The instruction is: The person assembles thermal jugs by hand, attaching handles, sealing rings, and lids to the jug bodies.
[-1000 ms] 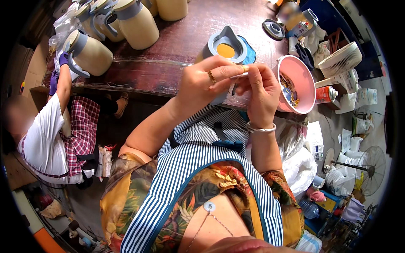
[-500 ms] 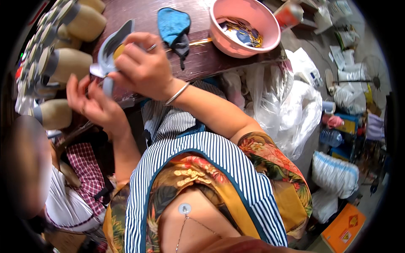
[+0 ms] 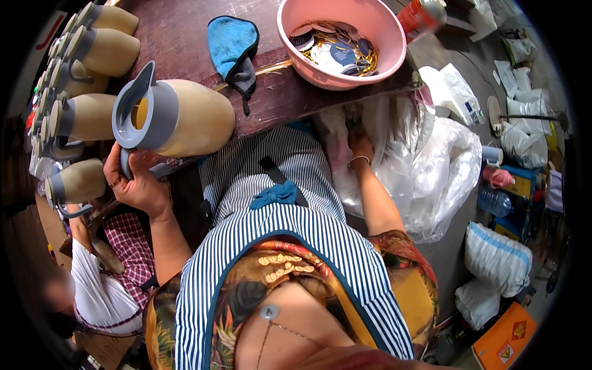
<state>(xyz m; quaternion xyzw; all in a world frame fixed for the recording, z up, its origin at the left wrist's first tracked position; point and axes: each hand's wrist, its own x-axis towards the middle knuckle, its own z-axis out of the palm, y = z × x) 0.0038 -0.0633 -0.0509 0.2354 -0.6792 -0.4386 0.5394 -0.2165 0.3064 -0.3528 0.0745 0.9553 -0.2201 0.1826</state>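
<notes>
A beige jug [image 3: 200, 117] with a grey collar and spout lies tilted at the table's near edge, its lidless mouth toward the left and something yellow visible inside. My left hand [image 3: 143, 179] is closed round its grey handle. Down beside the table, my right hand [image 3: 361, 145] reaches in among clear plastic bags [image 3: 425, 172]; its fingers are in shadow and partly hidden, so what they touch does not show. Beyond the jug lies a blue and grey cloth [image 3: 231, 46]. A pink basin [image 3: 333, 77] holds round lids and thin yellowish pieces.
Rows of similar beige jugs [image 3: 92, 117] line the table's [image 3: 172, 31] left side. A person in a white top [image 3: 102, 290] sits at lower left. A red can-like container [image 3: 410, 18] is behind the basin. White sacks [image 3: 499, 259] and an orange box [image 3: 505, 336] stand on the right.
My right hand has left the jug's mouth and gone down right into the plastic bags. My left hand has closed on the handle, and the jug has turned so its body shows.
</notes>
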